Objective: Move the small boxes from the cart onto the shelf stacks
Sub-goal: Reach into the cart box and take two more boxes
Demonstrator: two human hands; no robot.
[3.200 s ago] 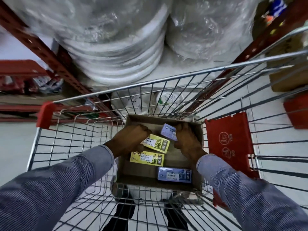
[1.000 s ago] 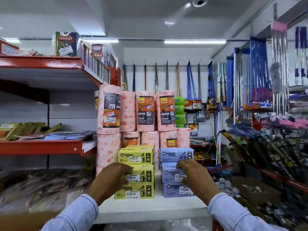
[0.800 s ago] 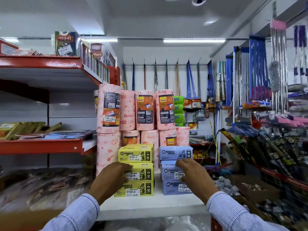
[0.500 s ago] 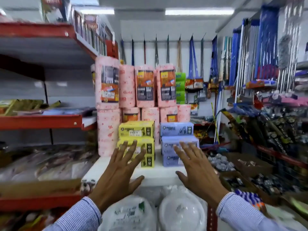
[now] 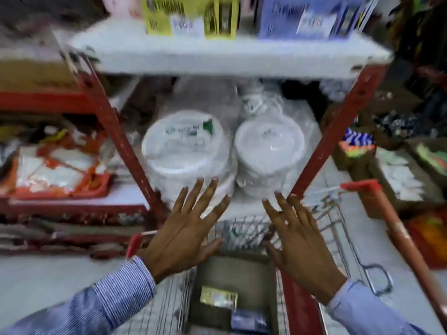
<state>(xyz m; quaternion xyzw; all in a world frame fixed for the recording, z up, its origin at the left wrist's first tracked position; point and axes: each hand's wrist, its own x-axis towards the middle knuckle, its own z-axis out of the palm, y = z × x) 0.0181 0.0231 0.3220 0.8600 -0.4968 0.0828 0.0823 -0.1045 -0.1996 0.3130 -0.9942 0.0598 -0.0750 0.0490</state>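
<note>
My left hand (image 5: 183,233) and my right hand (image 5: 300,240) hover with fingers spread and nothing in them, above the front of the wire cart (image 5: 244,230). Below them a brown cardboard box (image 5: 232,272) sits in the cart with a yellow small box (image 5: 219,297) and a blue small box (image 5: 249,321) lying inside. At the top of the view the white shelf (image 5: 217,56) carries the bottom of the yellow box stack (image 5: 191,18) and the blue box stack (image 5: 307,18). The picture is blurred.
Two wrapped stacks of white disposable plates (image 5: 186,151) stand under the white shelf between slanted red uprights (image 5: 113,131). A red cart handle (image 5: 396,233) runs down the right. Red shelves with packaged goods (image 5: 55,172) lie to the left.
Both hands have let go of the stacks on the shelf and dropped, empty, toward the cart. The view has tilted down from the shelf to the cart.
</note>
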